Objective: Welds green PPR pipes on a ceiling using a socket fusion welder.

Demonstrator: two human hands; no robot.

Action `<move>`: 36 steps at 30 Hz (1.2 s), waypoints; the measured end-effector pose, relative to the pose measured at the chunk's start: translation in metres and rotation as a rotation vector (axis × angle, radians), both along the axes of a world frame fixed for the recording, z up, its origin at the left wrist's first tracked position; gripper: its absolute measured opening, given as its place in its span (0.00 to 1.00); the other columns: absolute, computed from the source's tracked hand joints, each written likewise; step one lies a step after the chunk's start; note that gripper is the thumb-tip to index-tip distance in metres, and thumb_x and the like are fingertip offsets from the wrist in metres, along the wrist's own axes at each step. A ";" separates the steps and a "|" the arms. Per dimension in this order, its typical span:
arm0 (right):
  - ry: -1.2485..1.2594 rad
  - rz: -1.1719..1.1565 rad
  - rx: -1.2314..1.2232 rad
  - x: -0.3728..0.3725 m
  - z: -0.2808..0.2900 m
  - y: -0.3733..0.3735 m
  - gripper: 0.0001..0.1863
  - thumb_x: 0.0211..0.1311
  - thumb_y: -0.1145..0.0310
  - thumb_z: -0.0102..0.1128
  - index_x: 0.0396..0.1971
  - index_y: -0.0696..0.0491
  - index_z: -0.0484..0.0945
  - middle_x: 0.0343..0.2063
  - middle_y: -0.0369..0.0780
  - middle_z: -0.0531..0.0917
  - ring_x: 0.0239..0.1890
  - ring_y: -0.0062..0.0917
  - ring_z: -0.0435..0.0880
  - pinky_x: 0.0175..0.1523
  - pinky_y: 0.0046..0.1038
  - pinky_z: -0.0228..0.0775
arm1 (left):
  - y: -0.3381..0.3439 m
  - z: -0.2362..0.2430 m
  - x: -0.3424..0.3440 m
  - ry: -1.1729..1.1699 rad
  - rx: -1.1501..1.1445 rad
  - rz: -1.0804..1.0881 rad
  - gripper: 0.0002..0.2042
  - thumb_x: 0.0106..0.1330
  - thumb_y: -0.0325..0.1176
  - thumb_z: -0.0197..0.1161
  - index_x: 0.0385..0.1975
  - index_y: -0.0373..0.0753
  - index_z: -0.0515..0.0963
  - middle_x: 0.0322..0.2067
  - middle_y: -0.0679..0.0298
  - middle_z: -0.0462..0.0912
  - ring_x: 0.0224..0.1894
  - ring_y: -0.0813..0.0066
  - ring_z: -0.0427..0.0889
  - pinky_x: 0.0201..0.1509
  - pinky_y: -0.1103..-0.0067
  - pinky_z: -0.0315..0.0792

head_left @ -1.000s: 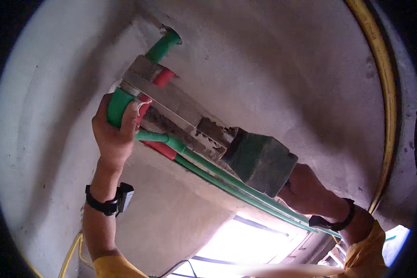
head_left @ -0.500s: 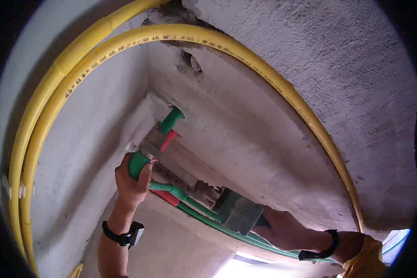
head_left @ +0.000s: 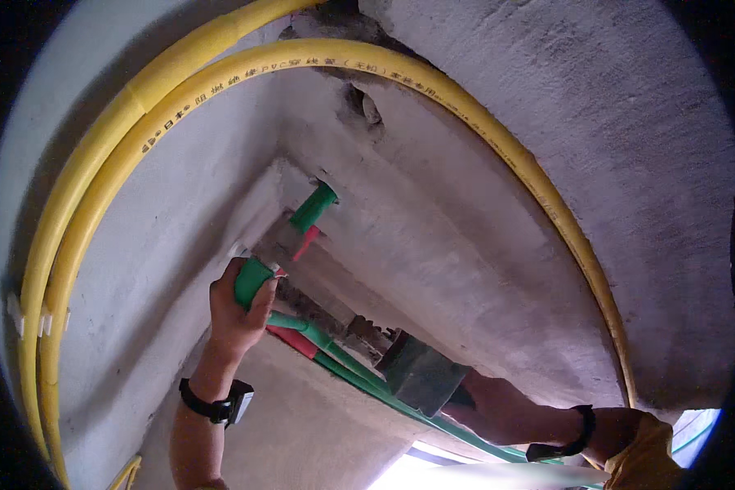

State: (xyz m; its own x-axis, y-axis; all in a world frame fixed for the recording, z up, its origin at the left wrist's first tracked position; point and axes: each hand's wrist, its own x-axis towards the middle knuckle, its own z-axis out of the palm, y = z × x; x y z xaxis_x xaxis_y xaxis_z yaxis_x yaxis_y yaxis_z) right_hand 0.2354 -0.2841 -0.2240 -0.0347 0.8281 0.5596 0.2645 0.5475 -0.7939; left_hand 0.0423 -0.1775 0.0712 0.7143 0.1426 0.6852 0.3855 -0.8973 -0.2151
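Note:
My left hand (head_left: 235,309) is raised and wrapped round a green plastic pipe fitting (head_left: 252,282). The fitting is against a greyish metal piece (head_left: 279,243) at the far end of a long flat bar. From its other side a green pipe stub (head_left: 314,206) comes out of the wall. My right hand (head_left: 488,402) grips the handle of a tool that looks like a pipe welding iron, with a dark boxy body (head_left: 423,372); most of the handle is hidden by the fingers. Next to the metal piece is a small red part (head_left: 306,242).
Two yellow conduits (head_left: 90,175) arch overhead and down the left wall, held by white clips (head_left: 44,321). Green pipes (head_left: 347,369) with a red section (head_left: 292,340) run behind the tool. Rough concrete surrounds them. A broken hole (head_left: 363,106) shows above. Bright light enters low down.
The view has shifted slightly, so the pipes, conduits and left hand appear a little further right. Both hands keep their hold on the fitting and the tool.

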 end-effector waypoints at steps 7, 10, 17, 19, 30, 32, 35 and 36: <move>-0.008 -0.005 0.036 -0.001 0.005 -0.002 0.27 0.65 0.58 0.52 0.59 0.53 0.59 0.39 0.55 0.79 0.39 0.51 0.81 0.44 0.47 0.74 | 0.016 -0.003 -0.012 -0.008 0.035 -0.007 0.08 0.61 0.30 0.61 0.34 0.33 0.73 0.17 0.66 0.77 0.19 0.81 0.75 0.22 0.81 0.68; -0.004 -0.004 0.072 0.004 0.009 -0.006 0.27 0.65 0.58 0.52 0.58 0.54 0.59 0.38 0.55 0.79 0.38 0.51 0.81 0.43 0.46 0.74 | 0.022 -0.004 -0.017 -0.045 -0.020 0.004 0.07 0.61 0.30 0.60 0.33 0.33 0.73 0.17 0.65 0.77 0.18 0.81 0.75 0.22 0.80 0.69; -0.010 -0.055 0.033 0.009 0.012 -0.014 0.26 0.64 0.58 0.54 0.56 0.57 0.61 0.33 0.54 0.80 0.34 0.48 0.82 0.40 0.43 0.73 | 0.003 0.008 -0.016 -0.044 -0.006 0.107 0.11 0.57 0.32 0.63 0.34 0.33 0.73 0.19 0.61 0.77 0.21 0.73 0.78 0.26 0.77 0.72; -0.020 -0.044 0.028 0.005 0.018 -0.016 0.26 0.64 0.58 0.54 0.55 0.57 0.62 0.32 0.54 0.80 0.33 0.47 0.82 0.39 0.43 0.73 | 0.007 0.012 -0.021 -0.022 0.088 0.002 0.13 0.54 0.34 0.63 0.37 0.34 0.75 0.22 0.57 0.79 0.25 0.67 0.80 0.30 0.74 0.73; 0.030 -0.160 -0.048 -0.040 0.003 0.003 0.25 0.59 0.60 0.57 0.53 0.54 0.64 0.18 0.41 0.79 0.19 0.32 0.79 0.27 0.34 0.72 | -0.003 0.017 -0.044 -0.294 -0.007 0.196 0.16 0.47 0.44 0.66 0.29 0.37 0.80 0.19 0.52 0.80 0.24 0.57 0.81 0.31 0.70 0.76; 0.196 -0.262 0.122 -0.054 0.016 -0.005 0.17 0.63 0.56 0.56 0.23 0.54 0.73 0.11 0.34 0.72 0.14 0.21 0.69 0.19 0.27 0.58 | -0.002 0.014 -0.048 -0.308 0.026 0.148 0.18 0.46 0.46 0.65 0.26 0.36 0.80 0.16 0.50 0.78 0.22 0.51 0.80 0.27 0.66 0.75; 0.126 -0.280 0.204 -0.055 0.011 0.003 0.19 0.64 0.56 0.53 0.20 0.55 0.70 0.11 0.36 0.70 0.14 0.21 0.67 0.21 0.28 0.57 | 0.007 0.020 -0.056 -0.264 0.121 0.078 0.18 0.46 0.46 0.65 0.23 0.34 0.78 0.15 0.49 0.77 0.22 0.50 0.80 0.28 0.65 0.75; 0.115 -0.279 0.206 -0.053 0.009 0.003 0.19 0.64 0.56 0.53 0.20 0.55 0.70 0.11 0.36 0.70 0.14 0.21 0.67 0.21 0.28 0.57 | 0.009 0.019 -0.057 -0.275 0.120 0.078 0.18 0.46 0.46 0.65 0.23 0.34 0.78 0.15 0.49 0.77 0.22 0.50 0.80 0.28 0.65 0.75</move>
